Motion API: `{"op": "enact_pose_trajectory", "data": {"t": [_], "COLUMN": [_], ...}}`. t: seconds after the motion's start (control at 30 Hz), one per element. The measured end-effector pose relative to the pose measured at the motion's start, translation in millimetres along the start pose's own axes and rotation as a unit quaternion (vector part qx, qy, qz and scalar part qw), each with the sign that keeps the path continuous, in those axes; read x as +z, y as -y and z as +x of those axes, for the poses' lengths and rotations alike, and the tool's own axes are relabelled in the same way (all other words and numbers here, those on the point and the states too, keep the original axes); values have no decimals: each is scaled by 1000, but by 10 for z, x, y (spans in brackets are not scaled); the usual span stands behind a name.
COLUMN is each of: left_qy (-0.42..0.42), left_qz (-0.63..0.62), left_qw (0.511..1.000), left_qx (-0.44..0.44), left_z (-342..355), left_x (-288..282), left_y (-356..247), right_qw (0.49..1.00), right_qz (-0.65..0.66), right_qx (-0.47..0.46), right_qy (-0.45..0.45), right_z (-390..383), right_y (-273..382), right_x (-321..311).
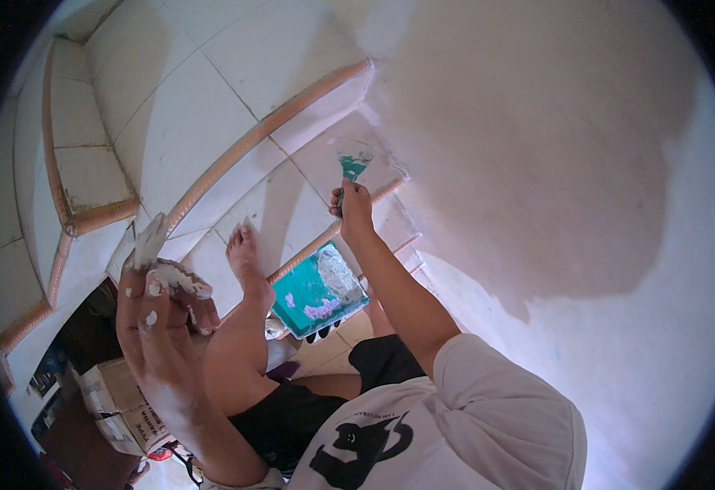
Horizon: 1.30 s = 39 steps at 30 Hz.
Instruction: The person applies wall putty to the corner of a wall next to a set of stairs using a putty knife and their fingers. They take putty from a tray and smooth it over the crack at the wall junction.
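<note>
In my right hand (353, 208) is a putty knife (355, 160), gripped by its handle with the blade pointing up and away from me. White and teal smears cover the blade. My left hand (165, 306) is raised at the left, holding nothing that I can see. White putty coats its fingers, one stretched out and the others bent. Between my legs, beside my bare foot (245, 257), a teal tray (300, 304) sits at a step's edge. A mass of whitish putty (339, 276) lies at its right end, with pale lilac smears nearby.
White tiled steps (235, 163) with brown-orange nosing (272, 122) curve up ahead and to the left. A pale wall (537, 204) fills the right side, with a large shadow on it. At the lower left, below the steps, stands a cardboard box (120, 396).
</note>
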State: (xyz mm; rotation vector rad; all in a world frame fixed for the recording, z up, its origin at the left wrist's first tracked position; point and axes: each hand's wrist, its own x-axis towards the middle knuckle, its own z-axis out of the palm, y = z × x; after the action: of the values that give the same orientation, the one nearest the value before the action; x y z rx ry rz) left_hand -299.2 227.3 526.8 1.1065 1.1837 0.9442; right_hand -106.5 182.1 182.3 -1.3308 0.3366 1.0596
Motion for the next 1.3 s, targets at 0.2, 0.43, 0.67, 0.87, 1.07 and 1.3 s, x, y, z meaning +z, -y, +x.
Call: {"op": "enact_pose_trajectory", "data": {"t": [0.2, 0.43, 0.67, 0.87, 1.07, 1.3], "left_qy": [5, 16, 25, 50, -11, 90], "left_qz": [4, 32, 46, 25, 31, 200], "left_qw": [1000, 999, 999, 998, 999, 970], "left_qx": [-10, -15, -10, -6, -37, -104], "left_z": [-58, -140, -129, -80, -98, 122], "left_x": [65, 105, 271, 282, 204, 451], "left_y": [63, 118, 207, 183, 237, 517], "right_qw": [891, 837, 779, 771, 733, 790], "right_qz": [-422, -488, -560, -571, -608, -560], "right_qx": [-166, -243, -281, -283, -304, -250], "right_qy": [15, 45, 14, -17, -25, 0], "right_z": [270, 723, 1026, 1193, 891, -218], "right_y": [376, 1014, 1137, 1209, 1238, 1078], "right_x": [-645, -498, -412, -354, -421, -964]}}
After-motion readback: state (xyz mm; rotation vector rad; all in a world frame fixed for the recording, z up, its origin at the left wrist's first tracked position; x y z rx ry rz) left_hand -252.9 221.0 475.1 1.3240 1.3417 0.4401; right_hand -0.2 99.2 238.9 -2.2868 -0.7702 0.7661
